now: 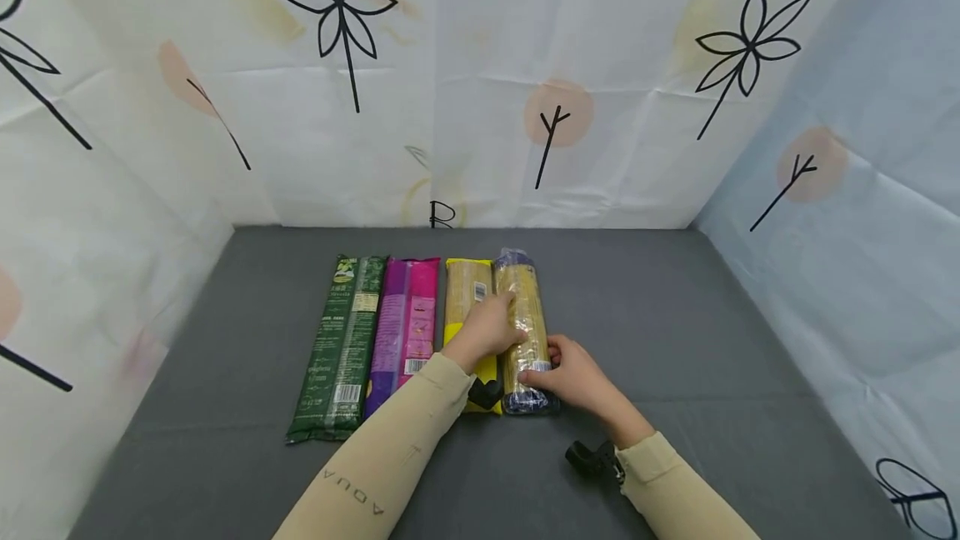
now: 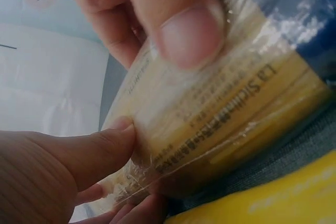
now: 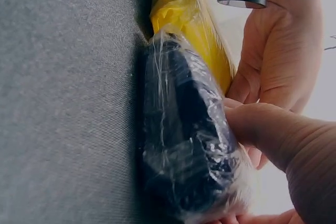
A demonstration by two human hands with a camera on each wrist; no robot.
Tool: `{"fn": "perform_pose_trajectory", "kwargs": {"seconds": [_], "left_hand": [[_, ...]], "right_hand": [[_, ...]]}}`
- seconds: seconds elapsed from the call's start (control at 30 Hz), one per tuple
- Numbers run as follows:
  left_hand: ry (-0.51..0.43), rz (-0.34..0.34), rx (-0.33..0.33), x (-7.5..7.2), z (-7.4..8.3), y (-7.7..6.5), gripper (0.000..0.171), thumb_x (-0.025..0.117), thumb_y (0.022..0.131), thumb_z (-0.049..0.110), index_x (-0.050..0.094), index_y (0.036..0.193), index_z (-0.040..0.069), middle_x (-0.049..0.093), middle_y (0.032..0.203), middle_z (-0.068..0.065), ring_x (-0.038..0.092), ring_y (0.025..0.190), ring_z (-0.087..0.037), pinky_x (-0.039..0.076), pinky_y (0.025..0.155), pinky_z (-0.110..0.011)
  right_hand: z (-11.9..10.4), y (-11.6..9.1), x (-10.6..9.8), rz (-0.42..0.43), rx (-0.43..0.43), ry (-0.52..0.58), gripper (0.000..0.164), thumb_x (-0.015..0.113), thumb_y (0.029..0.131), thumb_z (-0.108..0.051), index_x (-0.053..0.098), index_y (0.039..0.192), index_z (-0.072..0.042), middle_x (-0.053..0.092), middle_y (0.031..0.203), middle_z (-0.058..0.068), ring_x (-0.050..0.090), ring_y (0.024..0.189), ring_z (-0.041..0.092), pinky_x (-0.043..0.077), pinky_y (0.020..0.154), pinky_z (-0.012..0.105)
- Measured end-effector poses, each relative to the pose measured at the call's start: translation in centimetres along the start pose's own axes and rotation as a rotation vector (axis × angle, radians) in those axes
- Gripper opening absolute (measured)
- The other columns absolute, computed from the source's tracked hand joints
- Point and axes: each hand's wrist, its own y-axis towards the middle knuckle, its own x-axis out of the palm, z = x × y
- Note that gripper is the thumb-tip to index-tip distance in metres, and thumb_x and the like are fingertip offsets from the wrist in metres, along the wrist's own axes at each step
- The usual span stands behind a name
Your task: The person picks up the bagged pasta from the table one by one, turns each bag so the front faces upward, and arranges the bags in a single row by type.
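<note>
A clear-wrapped spaghetti pack with dark blue ends lies on the grey table at the right end of a row. My left hand reaches over the neighbouring yellow pack and grips its left side. In the left wrist view, the left thumb presses the film while the fingers curl round the edge. My right hand holds the lower right side, thumb on top and fingers at the side. The pack's dark blue end faces the right wrist camera, with the right thumb against the wrap.
Left of the yellow pack lie a pink and purple pack and a green pack, side by side. The grey table extends to both sides. White patterned sheets stand round its back and sides.
</note>
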Motion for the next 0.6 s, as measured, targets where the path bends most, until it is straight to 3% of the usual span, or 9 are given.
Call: {"fn": "perform_pose_trajectory", "kwargs": {"seconds": [0.27,0.6], "left_hand": [[0.027,-0.024,0.0,-0.5,0.1,-0.1,0.076,0.076,0.085,0.034,0.04,0.146,0.006,0.048,0.139,-0.019,0.047,0.125,-0.034,0.039,0.103,-0.044],[0.032,-0.03,0.019,-0.6,-0.3,0.0,0.073,0.072,0.088,0.036,0.04,0.147,0.007,0.043,0.143,-0.021,0.04,0.131,-0.036,0.034,0.107,-0.046]], "right_hand": [[-0.5,0.3,0.2,-0.011,-0.021,0.1,0.064,0.079,0.081,-0.033,0.047,0.126,0.0,0.061,0.101,0.01,0.06,0.077,0.018,0.05,0.064,0.035],[-1.5,0.4,0.4,0.009,0.029,0.153,0.059,0.079,0.081,-0.023,0.047,0.123,0.004,0.06,0.096,0.013,0.061,0.073,0.019,0.05,0.06,0.034]]}}
